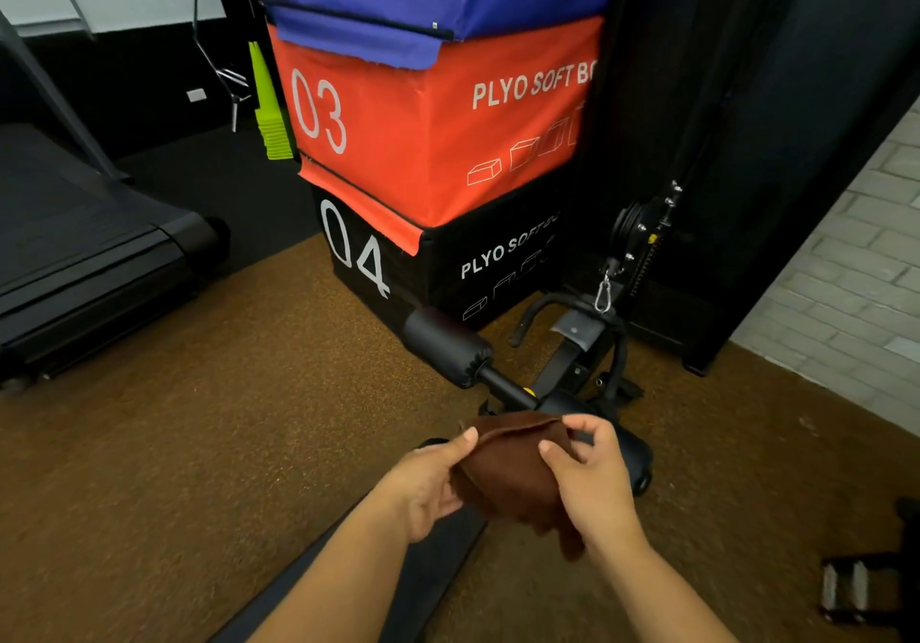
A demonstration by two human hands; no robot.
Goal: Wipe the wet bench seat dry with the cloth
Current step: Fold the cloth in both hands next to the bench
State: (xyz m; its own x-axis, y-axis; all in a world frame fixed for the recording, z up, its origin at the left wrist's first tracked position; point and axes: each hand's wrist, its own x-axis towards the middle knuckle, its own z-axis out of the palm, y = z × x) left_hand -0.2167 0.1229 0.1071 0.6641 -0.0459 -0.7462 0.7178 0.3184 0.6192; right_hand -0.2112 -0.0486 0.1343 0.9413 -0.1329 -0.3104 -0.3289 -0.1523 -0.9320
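Note:
A dark brown cloth (513,473) is bunched between both my hands, low in the middle of the view. My left hand (428,483) pinches its upper left edge with thumb and fingers. My right hand (592,478) grips its right side, fingers curled over the fold. Below the hands runs the black bench seat (433,568), mostly hidden by my forearms; I cannot tell if it is wet. A black foam roller pad (448,348) sticks out of the bench frame just beyond the cloth.
Stacked plyo soft boxes, blue, orange (433,114) and black (423,264), stand straight ahead. A treadmill (89,239) lies at the left. A cable machine with a carabiner (603,294) stands at the right, next to a white brick wall (856,264). Brown rubber flooring surrounds the bench.

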